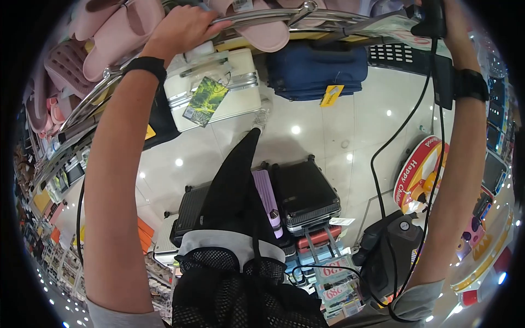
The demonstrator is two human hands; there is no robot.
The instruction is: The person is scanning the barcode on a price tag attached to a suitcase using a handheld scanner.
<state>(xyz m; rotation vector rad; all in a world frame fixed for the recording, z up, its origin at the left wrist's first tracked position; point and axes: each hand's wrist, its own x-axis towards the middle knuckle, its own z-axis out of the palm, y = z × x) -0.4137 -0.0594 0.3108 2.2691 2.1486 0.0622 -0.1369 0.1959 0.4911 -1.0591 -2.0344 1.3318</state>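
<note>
Head view has the curved metal rail [262, 17] across the top, pink slippers [112, 46] beside it — a hard tug on the rail could shake slippers loose, and the dangling black cable [373, 164] could snag on something because of its slack. Counted from large to small: one navy suitcase [317, 68], one white suitcase [240, 65], two black suitcases [306, 191] clearly seen near the legs, one purple suitcase [265, 199] between them; at least four slippers, others cut off; two hands. The left hand [186, 27] wraps narrowly over the rail; the right hand [455, 27] is beside a black device [429, 19] — its grip I cannot tell.
</note>
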